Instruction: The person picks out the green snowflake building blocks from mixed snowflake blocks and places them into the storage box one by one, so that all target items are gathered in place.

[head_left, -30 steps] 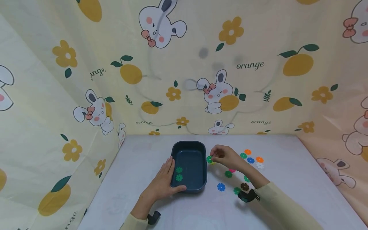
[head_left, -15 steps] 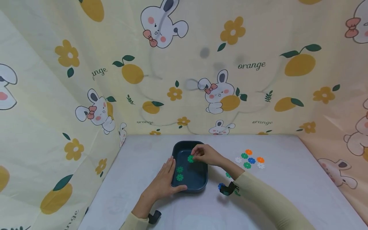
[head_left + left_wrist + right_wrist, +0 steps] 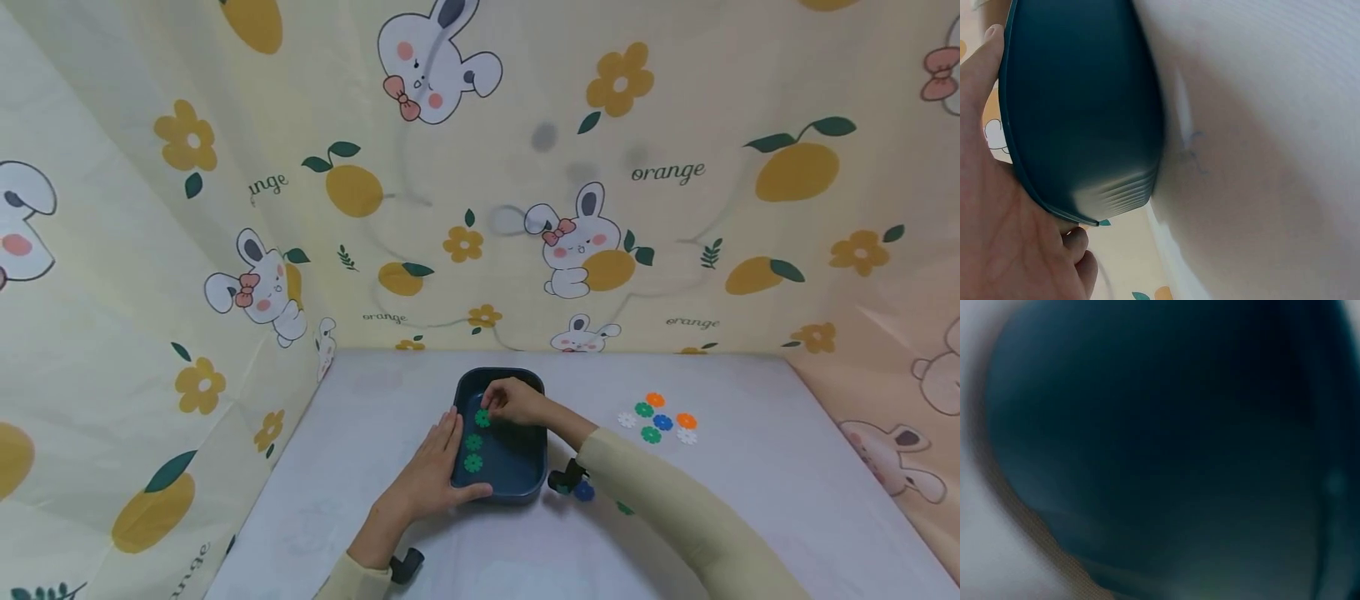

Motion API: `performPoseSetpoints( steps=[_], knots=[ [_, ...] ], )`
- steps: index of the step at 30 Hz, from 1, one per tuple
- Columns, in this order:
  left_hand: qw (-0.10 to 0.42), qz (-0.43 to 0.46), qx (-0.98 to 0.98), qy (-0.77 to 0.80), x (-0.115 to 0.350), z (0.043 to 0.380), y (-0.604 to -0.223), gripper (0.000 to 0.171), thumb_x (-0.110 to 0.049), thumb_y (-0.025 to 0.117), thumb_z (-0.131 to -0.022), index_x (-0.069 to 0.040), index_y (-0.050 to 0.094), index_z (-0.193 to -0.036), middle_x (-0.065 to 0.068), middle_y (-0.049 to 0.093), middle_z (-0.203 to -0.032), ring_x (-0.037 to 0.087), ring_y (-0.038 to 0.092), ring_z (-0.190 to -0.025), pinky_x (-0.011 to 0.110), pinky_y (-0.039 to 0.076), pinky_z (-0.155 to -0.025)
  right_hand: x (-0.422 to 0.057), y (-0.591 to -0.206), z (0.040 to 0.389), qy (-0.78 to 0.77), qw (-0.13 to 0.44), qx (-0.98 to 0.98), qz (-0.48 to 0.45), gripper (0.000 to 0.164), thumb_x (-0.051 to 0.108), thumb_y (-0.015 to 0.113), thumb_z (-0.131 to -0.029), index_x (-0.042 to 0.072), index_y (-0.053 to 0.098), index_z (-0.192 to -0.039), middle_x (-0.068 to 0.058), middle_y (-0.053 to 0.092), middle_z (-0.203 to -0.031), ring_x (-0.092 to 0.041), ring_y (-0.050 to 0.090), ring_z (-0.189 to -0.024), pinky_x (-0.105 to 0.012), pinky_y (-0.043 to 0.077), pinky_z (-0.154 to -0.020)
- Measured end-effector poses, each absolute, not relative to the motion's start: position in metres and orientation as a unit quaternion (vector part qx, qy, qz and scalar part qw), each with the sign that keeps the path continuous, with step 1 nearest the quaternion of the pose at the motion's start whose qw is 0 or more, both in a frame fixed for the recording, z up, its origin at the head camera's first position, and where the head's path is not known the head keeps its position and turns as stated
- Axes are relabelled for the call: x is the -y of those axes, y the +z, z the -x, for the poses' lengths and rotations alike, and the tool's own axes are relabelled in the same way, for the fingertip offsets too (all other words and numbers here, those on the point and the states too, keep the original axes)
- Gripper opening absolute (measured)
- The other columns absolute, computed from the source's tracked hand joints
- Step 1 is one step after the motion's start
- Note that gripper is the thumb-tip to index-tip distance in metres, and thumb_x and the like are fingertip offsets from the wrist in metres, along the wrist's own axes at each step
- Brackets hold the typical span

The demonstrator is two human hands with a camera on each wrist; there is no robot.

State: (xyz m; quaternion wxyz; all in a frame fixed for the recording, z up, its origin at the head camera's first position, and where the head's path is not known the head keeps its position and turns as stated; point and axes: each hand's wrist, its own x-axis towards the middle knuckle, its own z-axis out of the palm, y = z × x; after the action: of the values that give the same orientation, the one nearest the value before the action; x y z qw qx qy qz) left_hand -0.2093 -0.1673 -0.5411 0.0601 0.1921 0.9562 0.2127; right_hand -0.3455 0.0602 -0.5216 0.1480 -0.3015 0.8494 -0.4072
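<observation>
A dark blue rectangular tray (image 3: pixel 517 471) stands on the table in the head view. My left hand (image 3: pixel 420 475) lies against its left side with straight fingers, the thumb on the front rim. The left wrist view shows the tray's outer wall (image 3: pixel 1085 112) beside this hand (image 3: pixel 1010 225). Reaching over the right rim, my right hand (image 3: pixel 517 402) pinches a green flower-shaped disc (image 3: pixel 482 418) inside the tray. Two more green discs (image 3: pixel 473 462) lie in a column below it. The right wrist view is blurred and filled by the dark tray (image 3: pixel 1147 437).
Right of the tray lies a loose group of flower-shaped discs, with orange (image 3: pixel 686 421), blue (image 3: pixel 662 422), green (image 3: pixel 651 434) and white (image 3: pixel 627 420) ones. A blue disc (image 3: pixel 583 492) and a green one are partly hidden by the right forearm. A patterned cloth (image 3: pixel 450 208) hangs behind.
My right hand has carried the green disc from the table right of the tray over the rim, then left and down inside. The left hand stays at the tray.
</observation>
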Motion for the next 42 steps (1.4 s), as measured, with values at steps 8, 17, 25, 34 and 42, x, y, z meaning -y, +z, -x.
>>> performPoseSetpoints(
  steps=[8,17,25,34,42],
  knots=[
    [0.065,-0.191,-0.957,0.21,0.166,0.208,-0.538,0.126,-0.081,0.064,-0.09,-0.005,0.009,-0.173,0.008,-0.002,-0.181,0.025,0.0,-0.167,0.051,0.015,-0.134,-0.055,-0.527,0.351,-0.376,0.165,-0.866,0.285,0.013,-0.003,0.075,-0.095,0.003,0.075,-0.106,-0.001,0.07,-0.088,-0.013,0.063,-0.078,-0.027,0.055,-0.071],
    [0.064,-0.189,-0.956,0.213,0.166,0.207,-0.536,0.126,-0.082,0.064,-0.09,-0.005,0.008,-0.173,0.007,-0.002,-0.181,0.024,0.0,-0.167,0.051,0.015,-0.134,-0.052,-0.527,0.351,-0.393,0.202,-0.853,0.278,0.014,-0.008,0.071,-0.096,-0.001,0.073,-0.108,-0.007,0.073,-0.089,-0.016,0.067,-0.078,-0.028,0.059,-0.072],
    [0.063,-0.19,-0.957,0.209,0.166,0.206,-0.536,0.128,-0.087,0.06,-0.088,-0.006,0.008,-0.173,0.007,-0.002,-0.182,0.024,0.0,-0.167,0.05,0.015,-0.134,-0.052,-0.522,0.349,-0.394,0.196,-0.85,0.291,0.017,-0.006,0.074,-0.095,-0.004,0.073,-0.112,-0.007,0.073,-0.092,-0.016,0.067,-0.081,-0.027,0.059,-0.074],
    [0.066,-0.191,-0.956,0.213,0.166,0.207,-0.535,0.128,-0.086,0.061,-0.088,-0.007,0.008,-0.173,0.007,-0.002,-0.182,0.024,0.0,-0.167,0.051,0.015,-0.134,-0.057,-0.525,0.353,-0.381,0.16,-0.854,0.316,0.015,0.0,0.076,-0.097,0.002,0.075,-0.112,-0.003,0.075,-0.099,-0.011,0.07,-0.089,-0.03,0.063,-0.084],
    [0.065,-0.184,-0.956,0.22,0.166,0.207,-0.537,0.126,-0.079,0.067,-0.09,-0.006,0.006,-0.173,0.008,-0.004,-0.181,0.025,0.0,-0.168,0.052,0.015,-0.134,-0.089,-0.501,0.349,-0.394,0.119,-0.847,0.336,0.016,0.006,0.075,-0.101,0.002,0.074,-0.116,-0.003,0.075,-0.108,-0.014,0.072,-0.097,-0.034,0.063,-0.092]
  ],
)
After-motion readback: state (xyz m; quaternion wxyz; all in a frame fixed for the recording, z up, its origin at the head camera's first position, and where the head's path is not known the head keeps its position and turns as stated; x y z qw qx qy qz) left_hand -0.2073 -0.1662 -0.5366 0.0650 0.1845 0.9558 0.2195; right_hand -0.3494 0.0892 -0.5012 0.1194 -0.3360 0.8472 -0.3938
